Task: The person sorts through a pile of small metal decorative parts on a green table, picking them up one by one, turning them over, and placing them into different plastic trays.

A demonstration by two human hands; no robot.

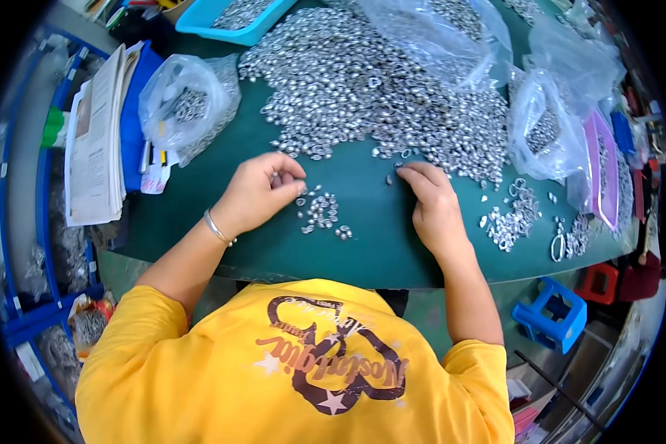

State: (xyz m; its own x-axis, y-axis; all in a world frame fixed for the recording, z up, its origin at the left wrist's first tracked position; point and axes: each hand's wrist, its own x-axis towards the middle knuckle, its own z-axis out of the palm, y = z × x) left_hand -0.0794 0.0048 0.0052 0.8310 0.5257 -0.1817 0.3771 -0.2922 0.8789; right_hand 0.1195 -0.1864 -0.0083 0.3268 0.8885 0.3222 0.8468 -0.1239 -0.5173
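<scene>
Under the left hand (263, 191), closed on pieces (277, 178), spread a green table (362, 240). Rightward of the right hand (433, 207), grip unclear, stood a blue stool (539, 320).

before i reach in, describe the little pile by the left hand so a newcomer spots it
On the green tabletop, find the big silvery heap along the far side. Come down toward the yellow shirt, to the little pile just right of the left hand. Unlike that heap it is small, and unlike the cluster right of the right hand, it lies between both hands.
</scene>
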